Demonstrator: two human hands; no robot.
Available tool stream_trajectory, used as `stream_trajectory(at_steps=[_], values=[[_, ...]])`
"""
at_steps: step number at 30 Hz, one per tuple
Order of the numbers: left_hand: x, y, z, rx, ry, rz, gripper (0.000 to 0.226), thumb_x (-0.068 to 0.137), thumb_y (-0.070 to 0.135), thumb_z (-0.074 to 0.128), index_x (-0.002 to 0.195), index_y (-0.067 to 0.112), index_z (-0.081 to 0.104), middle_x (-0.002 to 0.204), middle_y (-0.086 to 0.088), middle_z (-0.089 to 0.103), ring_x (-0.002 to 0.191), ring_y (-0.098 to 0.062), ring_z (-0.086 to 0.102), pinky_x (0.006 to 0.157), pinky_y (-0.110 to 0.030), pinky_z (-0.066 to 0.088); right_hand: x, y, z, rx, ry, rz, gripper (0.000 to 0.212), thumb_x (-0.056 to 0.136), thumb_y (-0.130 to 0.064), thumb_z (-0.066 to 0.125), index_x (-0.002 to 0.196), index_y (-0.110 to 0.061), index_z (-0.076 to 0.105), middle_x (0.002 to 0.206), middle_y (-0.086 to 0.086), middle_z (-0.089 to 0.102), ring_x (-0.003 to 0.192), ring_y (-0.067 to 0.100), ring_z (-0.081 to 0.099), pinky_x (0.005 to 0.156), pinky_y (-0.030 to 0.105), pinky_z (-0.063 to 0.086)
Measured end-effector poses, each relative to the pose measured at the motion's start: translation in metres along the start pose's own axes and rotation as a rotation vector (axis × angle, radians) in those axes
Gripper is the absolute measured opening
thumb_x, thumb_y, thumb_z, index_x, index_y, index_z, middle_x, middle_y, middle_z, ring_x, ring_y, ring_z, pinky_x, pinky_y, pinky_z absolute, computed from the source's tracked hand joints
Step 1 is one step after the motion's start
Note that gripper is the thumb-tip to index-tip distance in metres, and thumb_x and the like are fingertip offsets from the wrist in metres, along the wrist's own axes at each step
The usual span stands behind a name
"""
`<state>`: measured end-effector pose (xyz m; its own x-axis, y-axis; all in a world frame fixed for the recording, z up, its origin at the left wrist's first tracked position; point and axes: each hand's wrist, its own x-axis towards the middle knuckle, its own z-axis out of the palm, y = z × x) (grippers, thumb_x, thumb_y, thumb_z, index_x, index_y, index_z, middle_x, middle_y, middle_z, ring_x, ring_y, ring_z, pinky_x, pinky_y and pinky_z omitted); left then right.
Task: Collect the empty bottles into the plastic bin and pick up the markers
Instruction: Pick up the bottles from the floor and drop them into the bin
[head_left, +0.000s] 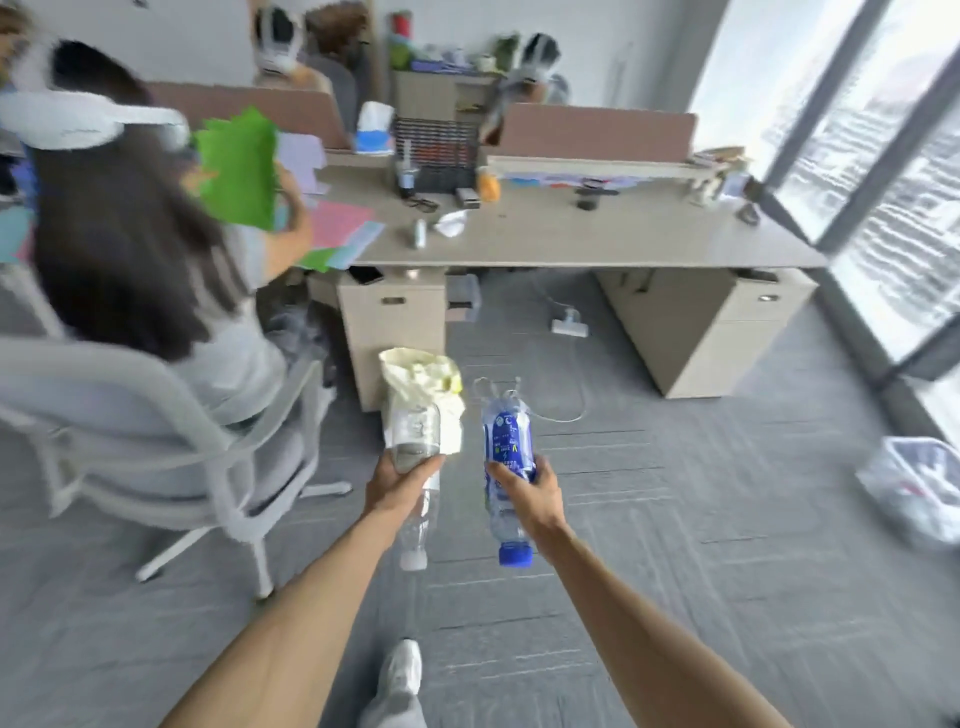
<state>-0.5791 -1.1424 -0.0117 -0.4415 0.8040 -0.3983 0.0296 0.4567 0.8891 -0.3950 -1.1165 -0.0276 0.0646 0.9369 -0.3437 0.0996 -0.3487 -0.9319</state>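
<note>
My left hand (400, 486) grips a clear empty bottle (415, 441) with a white cap, held cap-down toward me. My right hand (530, 493) grips a clear bottle with a blue label (506, 441) and a blue cap, also cap-down. Both bottles hang over the grey carpet in front of the desk. A bin lined with a pale yellow bag (421, 384) stands just beyond the bottles, against the desk's drawer unit. A second bin with a clear liner (914, 493) sits on the floor at the far right. No markers can be made out in this blurred view.
A long beige desk (597, 234) carries a small can, crumpled paper, a wire rack and coloured sheets. A person in a grey office chair (156, 415) sits at left, holding green paper. A power strip and cable lie under the desk. Windows run along the right.
</note>
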Motion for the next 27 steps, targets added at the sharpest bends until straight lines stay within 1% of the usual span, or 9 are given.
stream_trajectory(at_steps=[5, 9, 12, 15, 18, 21, 23, 25, 27], values=[[0.089, 0.04, 0.085, 0.098, -0.229, 0.008, 0.072, 0.052, 0.065, 0.076, 0.108, 0.023, 0.058, 0.109, -0.005, 0.067, 0.094, -0.026, 0.063, 0.076, -0.029, 0.051, 0.072, -0.014, -0.044, 0.019, 0.233, 0.051, 0.047, 0.07, -0.037, 0.083, 0.108, -0.02, 0.062, 0.087, -0.002, 0.073, 0.071, 0.011, 0.07, 0.069, 0.03, 0.057], [0.145, 0.079, 0.152, 0.192, -0.399, 0.005, 0.08, 0.041, 0.072, 0.073, 0.105, 0.027, 0.056, 0.104, -0.004, 0.067, 0.092, -0.028, 0.067, 0.083, -0.045, 0.057, 0.122, -0.038, -0.084, 0.06, 0.365, 0.083, 0.036, 0.077, -0.03, 0.082, 0.104, -0.02, 0.061, 0.08, -0.001, 0.07, 0.055, 0.001, 0.066, 0.052, 0.022, 0.053], [0.174, 0.107, 0.21, 0.266, -0.48, 0.051, 0.086, 0.039, 0.077, 0.073, 0.107, 0.027, 0.056, 0.105, -0.004, 0.067, 0.094, -0.03, 0.067, 0.085, -0.046, 0.056, 0.158, -0.049, -0.118, 0.068, 0.459, 0.105, 0.049, 0.063, -0.045, 0.082, 0.103, -0.023, 0.061, 0.088, 0.003, 0.073, 0.066, 0.011, 0.07, 0.06, 0.031, 0.06], [0.202, 0.127, 0.276, 0.322, -0.566, 0.072, 0.086, 0.04, 0.076, 0.075, 0.11, 0.03, 0.059, 0.107, -0.003, 0.068, 0.093, -0.026, 0.067, 0.084, -0.042, 0.057, 0.198, -0.052, -0.156, 0.066, 0.525, 0.11, 0.042, 0.071, -0.038, 0.082, 0.104, -0.024, 0.06, 0.091, 0.003, 0.073, 0.068, 0.012, 0.069, 0.061, 0.032, 0.06], [0.215, 0.16, 0.335, 0.336, -0.578, 0.125, 0.084, 0.042, 0.075, 0.076, 0.11, 0.029, 0.059, 0.104, -0.001, 0.069, 0.088, -0.023, 0.068, 0.076, -0.038, 0.059, 0.246, -0.052, -0.195, 0.016, 0.541, 0.104, 0.04, 0.075, -0.036, 0.081, 0.106, -0.029, 0.056, 0.09, -0.007, 0.07, 0.074, 0.012, 0.069, 0.072, 0.037, 0.061], [0.221, 0.199, 0.379, 0.339, -0.541, 0.15, 0.055, 0.066, 0.053, 0.078, 0.106, 0.024, 0.055, 0.097, 0.002, 0.064, 0.081, -0.016, 0.062, 0.06, -0.025, 0.047, 0.295, -0.057, -0.235, 0.031, 0.513, 0.117, 0.046, 0.077, -0.036, 0.08, 0.114, -0.02, 0.058, 0.089, -0.005, 0.069, 0.075, 0.012, 0.068, 0.065, 0.031, 0.056], [0.229, 0.221, 0.407, 0.358, -0.507, 0.16, 0.055, 0.067, 0.052, 0.078, 0.107, 0.024, 0.053, 0.098, 0.0, 0.062, 0.086, -0.018, 0.059, 0.063, -0.025, 0.043, 0.324, -0.067, -0.26, 0.058, 0.495, 0.107, 0.049, 0.078, -0.034, 0.08, 0.118, -0.017, 0.057, 0.091, -0.004, 0.07, 0.074, 0.011, 0.068, 0.061, 0.024, 0.051], [0.239, 0.241, 0.44, 0.357, -0.482, 0.18, 0.064, 0.06, 0.058, 0.075, 0.111, 0.024, 0.054, 0.102, -0.003, 0.064, 0.091, -0.023, 0.061, 0.068, -0.028, 0.045, 0.351, -0.079, -0.287, 0.087, 0.492, 0.077, 0.05, 0.079, -0.034, 0.079, 0.12, -0.017, 0.056, 0.092, -0.003, 0.069, 0.073, 0.01, 0.067, 0.058, 0.021, 0.049], [0.246, 0.253, 0.475, 0.371, -0.487, 0.169, 0.062, 0.065, 0.054, 0.077, 0.114, 0.023, 0.054, 0.105, -0.005, 0.065, 0.092, -0.024, 0.062, 0.07, -0.03, 0.047, 0.374, -0.089, -0.315, 0.117, 0.49, 0.077, 0.05, 0.079, -0.035, 0.079, 0.12, -0.017, 0.054, 0.094, -0.002, 0.068, 0.075, 0.012, 0.067, 0.059, 0.022, 0.049]])
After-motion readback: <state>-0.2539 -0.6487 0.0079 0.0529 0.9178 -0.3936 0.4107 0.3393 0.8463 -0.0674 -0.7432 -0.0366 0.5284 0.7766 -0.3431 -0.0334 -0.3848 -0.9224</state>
